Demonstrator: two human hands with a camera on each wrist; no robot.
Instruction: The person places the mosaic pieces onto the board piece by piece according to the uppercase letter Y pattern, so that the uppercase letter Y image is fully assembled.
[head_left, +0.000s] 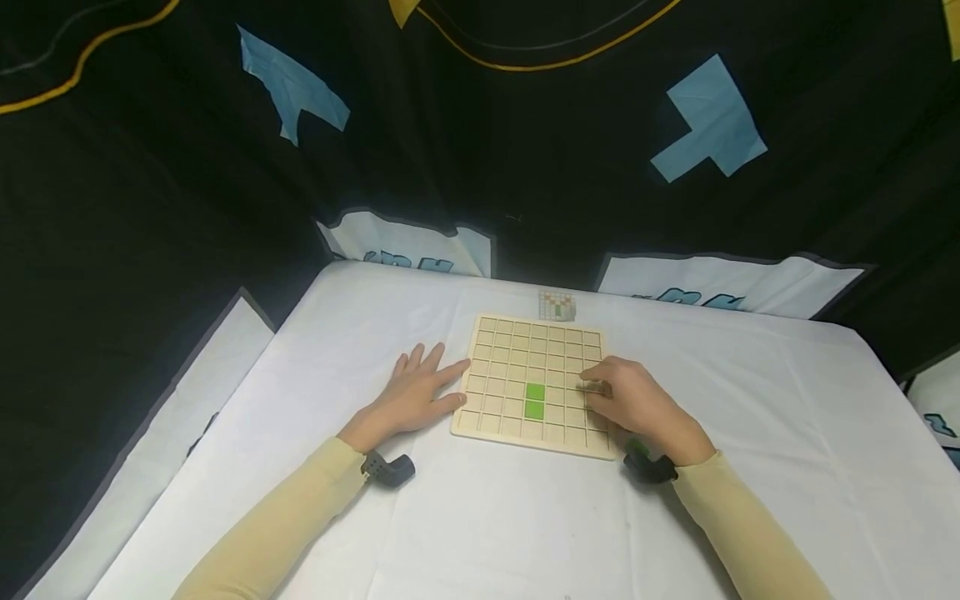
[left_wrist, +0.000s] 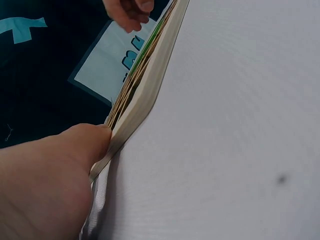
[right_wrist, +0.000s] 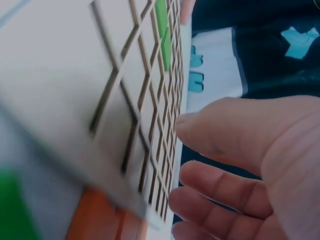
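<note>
A pale wooden grid board (head_left: 495,427) lies on the white cloth, with two green square tiles (head_left: 535,392) in neighbouring cells of one column. The left hand (head_left: 408,396) rests beside the board with fingers spread, its thumb and forefinger touching the left edge. Over the board's right side is the right hand (head_left: 637,400), fingers loosely bent. In the right wrist view the thumb (right_wrist: 215,127) stands apart from the fingers, with nothing seen between them. Below that hand, an orange piece (right_wrist: 100,215) and a blurred green piece (right_wrist: 15,207) show by the board's edge.
A small patterned card (head_left: 557,306) lies beyond the board's far edge. White cloth (head_left: 510,525) covers the table. A black curtain (head_left: 525,150) with blue patches hangs behind it. A black wrist device (head_left: 388,471) sits on the left wrist.
</note>
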